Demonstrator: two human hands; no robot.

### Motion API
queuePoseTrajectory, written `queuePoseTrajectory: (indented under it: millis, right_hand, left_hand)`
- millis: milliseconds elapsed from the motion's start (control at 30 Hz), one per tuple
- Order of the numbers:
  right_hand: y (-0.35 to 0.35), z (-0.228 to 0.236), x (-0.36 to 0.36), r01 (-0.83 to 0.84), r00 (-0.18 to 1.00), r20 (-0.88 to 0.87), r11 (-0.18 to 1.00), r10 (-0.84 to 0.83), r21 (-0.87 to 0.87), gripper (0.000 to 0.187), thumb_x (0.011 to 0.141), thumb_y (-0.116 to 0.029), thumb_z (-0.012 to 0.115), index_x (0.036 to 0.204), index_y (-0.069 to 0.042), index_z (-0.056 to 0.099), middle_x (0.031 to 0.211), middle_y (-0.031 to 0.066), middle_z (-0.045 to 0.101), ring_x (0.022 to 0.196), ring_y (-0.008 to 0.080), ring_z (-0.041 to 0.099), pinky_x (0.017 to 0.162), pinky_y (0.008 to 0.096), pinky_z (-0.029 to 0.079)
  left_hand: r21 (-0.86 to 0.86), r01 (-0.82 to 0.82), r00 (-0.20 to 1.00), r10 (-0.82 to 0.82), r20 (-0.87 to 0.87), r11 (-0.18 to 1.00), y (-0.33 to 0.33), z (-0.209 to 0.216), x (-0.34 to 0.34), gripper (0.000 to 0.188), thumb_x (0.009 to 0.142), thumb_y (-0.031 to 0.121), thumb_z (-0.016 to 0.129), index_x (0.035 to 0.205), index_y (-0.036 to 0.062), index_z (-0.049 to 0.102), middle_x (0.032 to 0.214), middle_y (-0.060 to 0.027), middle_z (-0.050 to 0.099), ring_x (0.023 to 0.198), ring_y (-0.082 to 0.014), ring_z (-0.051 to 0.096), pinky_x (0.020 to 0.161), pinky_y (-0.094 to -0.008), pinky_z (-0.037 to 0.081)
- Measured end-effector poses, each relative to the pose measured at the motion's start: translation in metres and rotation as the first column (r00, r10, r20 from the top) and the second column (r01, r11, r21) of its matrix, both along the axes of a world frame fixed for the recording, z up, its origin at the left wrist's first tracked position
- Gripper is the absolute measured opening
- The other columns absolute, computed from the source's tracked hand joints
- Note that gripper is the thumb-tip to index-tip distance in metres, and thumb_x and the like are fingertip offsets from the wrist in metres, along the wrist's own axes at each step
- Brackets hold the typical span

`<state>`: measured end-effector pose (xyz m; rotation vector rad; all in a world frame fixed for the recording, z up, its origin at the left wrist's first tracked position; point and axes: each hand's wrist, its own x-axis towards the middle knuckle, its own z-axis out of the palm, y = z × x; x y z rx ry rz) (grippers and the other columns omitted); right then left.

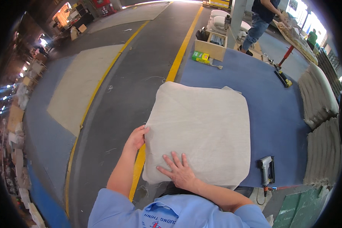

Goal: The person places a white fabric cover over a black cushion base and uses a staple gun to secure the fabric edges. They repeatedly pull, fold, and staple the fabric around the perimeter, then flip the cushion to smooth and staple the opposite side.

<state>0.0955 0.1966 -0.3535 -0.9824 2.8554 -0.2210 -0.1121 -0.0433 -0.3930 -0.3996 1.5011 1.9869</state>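
Observation:
A square, off-white fabric-covered seat cushion [205, 125] with rounded corners lies in front of me, its left part reaching past the edge of the blue work table [275, 125]. At the cushion's left edge, my left hand [138, 137] grips the side; the thumb shows near the top and the other fingers are partly hidden. My right hand [180, 174] rests flat on the near part of the cushion, fingers spread. The cushion's underside is out of sight. To the right of it lies a grey staple gun [267, 170] with a red hose.
Stacked cushions [318, 95] line the table's right side. At the far end are a wooden box [212, 45], a green-yellow carton [201, 57] and another staple gun [283, 77]. Beyond, a person [263, 17] stands at another workbench. Left runs a grey floor lane with yellow lines [88, 108].

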Motion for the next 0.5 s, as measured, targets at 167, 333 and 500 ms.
queuePoseTrajectory:
  millis: [167,333,500]
  right_hand:
    - [-0.003,-0.003,-0.001,-0.032,0.999,0.019,0.999,0.033,-0.003,0.078,0.095,-0.025,0.066,0.165,-0.039,0.036,0.173,0.0164,0.023,0.157,0.0496,0.021,0.117,0.0762,0.022]
    - [0.001,-0.005,0.0,-0.025,0.999,0.037,1.0,0.024,0.015,0.075,0.097,-0.025,0.061,0.166,-0.037,0.035,0.174,0.018,0.019,0.158,0.0511,0.017,0.119,0.0756,0.021]
    - [0.001,-0.003,-0.001,-0.046,0.998,0.031,0.999,0.045,0.014,0.077,0.095,-0.034,0.065,0.166,-0.036,0.034,0.175,0.0181,0.017,0.158,0.0513,0.015,0.119,0.0753,0.022]
  left_hand:
    - [0.279,-0.003,0.999,0.016,-0.044,0.96,-0.004,0.0,-0.014,0.037,0.103,0.023,0.071,0.132,0.0014,0.066,0.127,-0.0106,0.073,0.113,-0.0235,0.071,0.102,-0.042,0.057]
    - [0.048,0.191,0.961,-0.197,0.192,0.98,0.018,0.009,-0.028,0.043,0.105,0.029,0.069,0.134,-0.0022,0.065,0.132,-0.0155,0.071,0.119,-0.0279,0.07,0.108,-0.0448,0.054]
    - [-0.413,0.058,0.996,-0.027,0.083,0.909,0.03,0.003,-0.028,0.055,0.107,0.04,0.062,0.137,-0.0057,0.062,0.133,-0.0187,0.07,0.12,-0.0334,0.069,0.103,-0.0504,0.054]
